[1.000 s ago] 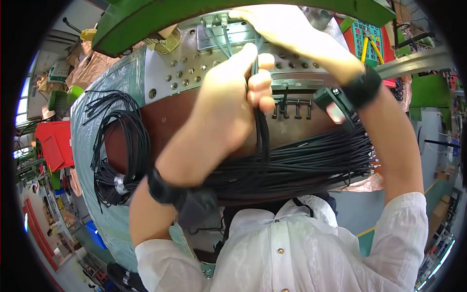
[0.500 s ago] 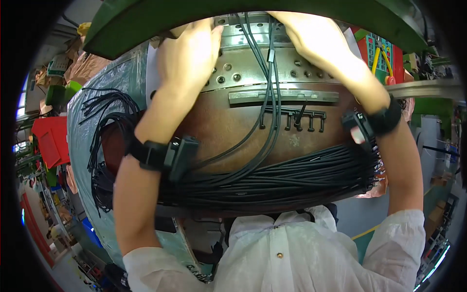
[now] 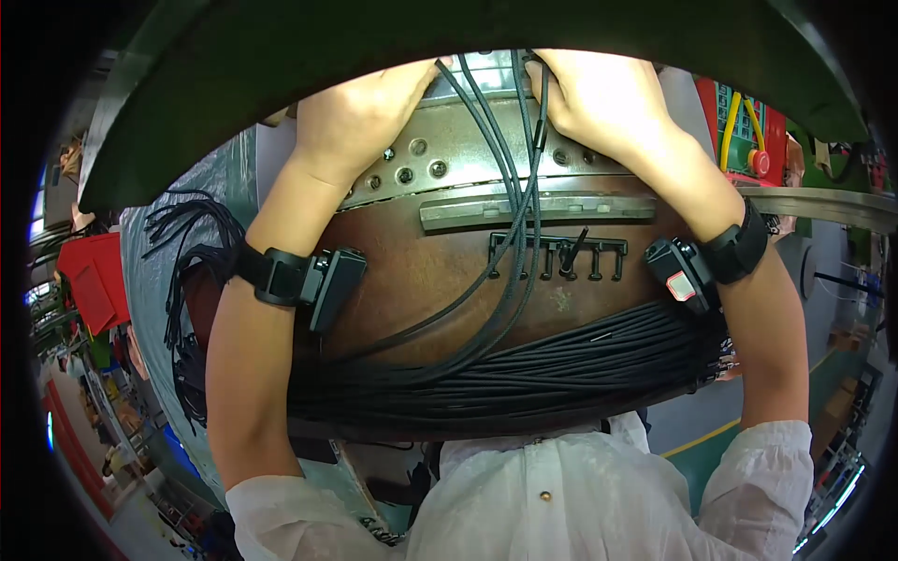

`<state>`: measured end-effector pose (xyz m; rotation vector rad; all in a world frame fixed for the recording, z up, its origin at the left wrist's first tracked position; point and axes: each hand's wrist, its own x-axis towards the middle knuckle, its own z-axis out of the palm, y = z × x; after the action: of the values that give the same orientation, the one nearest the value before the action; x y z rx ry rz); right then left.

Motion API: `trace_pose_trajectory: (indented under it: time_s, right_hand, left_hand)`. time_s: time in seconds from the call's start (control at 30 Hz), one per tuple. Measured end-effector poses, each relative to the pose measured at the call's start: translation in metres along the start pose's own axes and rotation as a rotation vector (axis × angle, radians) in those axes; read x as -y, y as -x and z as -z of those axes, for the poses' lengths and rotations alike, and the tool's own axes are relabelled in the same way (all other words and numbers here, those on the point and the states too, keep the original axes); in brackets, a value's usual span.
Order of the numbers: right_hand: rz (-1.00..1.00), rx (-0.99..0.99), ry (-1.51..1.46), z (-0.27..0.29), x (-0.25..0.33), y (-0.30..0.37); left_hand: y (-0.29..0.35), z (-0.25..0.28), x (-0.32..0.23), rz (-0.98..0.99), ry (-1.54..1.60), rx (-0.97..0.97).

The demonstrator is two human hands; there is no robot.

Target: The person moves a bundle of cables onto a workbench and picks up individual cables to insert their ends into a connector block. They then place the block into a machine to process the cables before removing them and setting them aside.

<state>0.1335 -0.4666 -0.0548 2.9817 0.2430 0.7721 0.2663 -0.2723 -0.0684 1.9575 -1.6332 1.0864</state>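
My left hand (image 3: 365,110) is closed at the metal die plate (image 3: 486,122), its fingertips meeting the upper end of a black cable (image 3: 472,105). On the other side, my right hand (image 3: 603,98) curls with its thumb against another black cable (image 3: 540,136), which has a small sleeve on it. The green machine frame hides the far fingers of both hands. The cables drop between my hands, crossing a metal bar (image 3: 589,208) and a black branched moulded piece (image 3: 603,245). They join a thick bundle of black cables (image 3: 524,365) along the near edge.
A brown worn work surface (image 3: 402,271) lies under the cables. The dark green machine frame (image 3: 449,28) arches over the top. At right stands a red control box with a red button (image 3: 760,163); at left, a red bin (image 3: 96,279) beyond a plastic-covered surface.
The view has shifted, so the green frame covers more of the top. My hands have come closer to the cables, whose upper ends now spread toward each hand.
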Motion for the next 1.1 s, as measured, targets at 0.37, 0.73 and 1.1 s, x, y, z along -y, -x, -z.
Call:
trace_pose_trajectory:
  time_s: [0.37, 0.73, 1.1]
  right_hand:
    - [-0.176, 0.138, -0.082, 0.007, -0.016, -0.005]
    - [-0.719, -0.036, -1.390, 0.027, 0.017, 0.010]
    - [-0.194, -0.002, -0.231, -0.010, -0.017, -0.005]
  left_hand:
    - [-0.017, 0.007, -0.014, -0.041, -0.165, -0.022]
    - [-0.009, 0.007, -0.014, 0.124, -0.120, 0.001]
    - [0.001, 0.000, -0.011, 0.390, 0.119, 0.195]
